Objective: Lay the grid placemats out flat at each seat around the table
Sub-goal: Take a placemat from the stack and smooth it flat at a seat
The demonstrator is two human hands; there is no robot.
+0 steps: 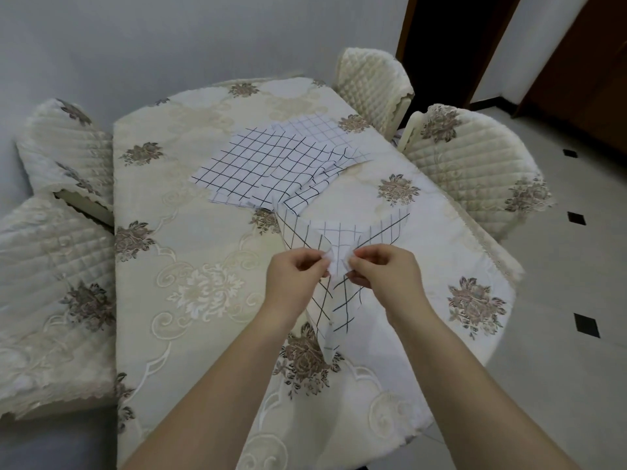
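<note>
— Where is the mat being handled?

— A grid placemat (339, 236) hangs just below the middle of the frame, raised over the table (217, 106). It is crumpled: two corners fan up and outward, and a tail droops down between the wrists.

— What has hold of it?

— Both hands. The left hand (298, 271) pinches a fold of the cloth between its thumb and curled fingers. The right hand (380, 269) does the same just beside it, the two hands nearly touching.

— And the other mats?

— A pile of placemats (268, 164) lies above the centre of the frame, on the cream floral tablecloth (190, 293). The mats overlap and are rumpled along the pile's right edge. I cannot tell how many there are.

— What stands around the table?

— Quilted cream seats. The left chairs (64, 147) fill the left edge of the frame, one above the other. The right chairs (475, 164) sit at the upper right, side by side. A pale tiled floor (576, 266) with small black squares runs down the right side.
</note>
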